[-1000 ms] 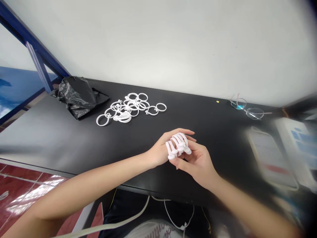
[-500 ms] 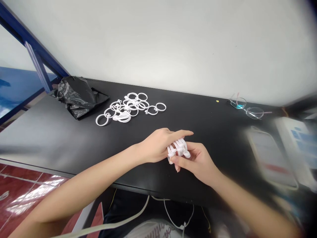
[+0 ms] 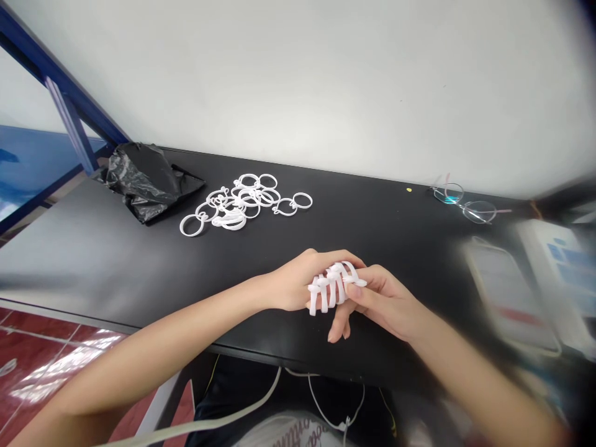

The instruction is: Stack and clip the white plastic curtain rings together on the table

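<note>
Over the front of the black table, my left hand has several white plastic rings threaded side by side over its fingers, which are curled round them. My right hand meets it from the right, thumb and fingertips pinching the rightmost ring of that stack. A loose pile of white rings lies on the table farther back and to the left, beyond both hands.
A crumpled black plastic bag sits at the back left beside a blue metal frame. A pair of glasses lies at the back right by the white wall. Blurred flat items lie at the right. Cables hang below the table's front edge.
My left hand has turned so the ringed fingers point down and left. My right hand has shifted its pinch up to the right end of the stack.
</note>
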### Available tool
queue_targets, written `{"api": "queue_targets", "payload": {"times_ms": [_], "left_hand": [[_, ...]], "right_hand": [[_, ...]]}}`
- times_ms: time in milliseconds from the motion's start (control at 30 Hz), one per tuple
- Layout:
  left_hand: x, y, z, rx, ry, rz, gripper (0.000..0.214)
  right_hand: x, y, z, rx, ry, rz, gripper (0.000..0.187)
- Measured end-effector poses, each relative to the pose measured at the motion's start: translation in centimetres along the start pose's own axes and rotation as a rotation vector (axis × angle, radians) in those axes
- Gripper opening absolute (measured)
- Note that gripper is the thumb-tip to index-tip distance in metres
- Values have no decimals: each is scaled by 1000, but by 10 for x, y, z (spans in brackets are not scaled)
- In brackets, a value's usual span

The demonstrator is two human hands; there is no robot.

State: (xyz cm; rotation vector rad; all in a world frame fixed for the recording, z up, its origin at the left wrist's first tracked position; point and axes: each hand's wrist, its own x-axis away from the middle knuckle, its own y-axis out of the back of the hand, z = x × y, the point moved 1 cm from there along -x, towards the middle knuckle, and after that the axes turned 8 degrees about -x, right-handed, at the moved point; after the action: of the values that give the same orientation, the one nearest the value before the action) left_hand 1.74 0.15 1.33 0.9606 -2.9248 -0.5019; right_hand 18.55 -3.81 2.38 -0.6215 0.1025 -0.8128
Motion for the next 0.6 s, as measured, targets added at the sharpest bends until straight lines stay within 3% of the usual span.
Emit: {"api": "queue_targets", "payload": {"times_ms": [467,600], "left_hand": [[0,0,0,-152,-9,-2,52],[0,1,-2,-63,-29,-23,47]], "right_hand": [[-3,-2,-3,-27,-43,-130,45],[-4,-2,-5,65,-39,-122,29]]}}
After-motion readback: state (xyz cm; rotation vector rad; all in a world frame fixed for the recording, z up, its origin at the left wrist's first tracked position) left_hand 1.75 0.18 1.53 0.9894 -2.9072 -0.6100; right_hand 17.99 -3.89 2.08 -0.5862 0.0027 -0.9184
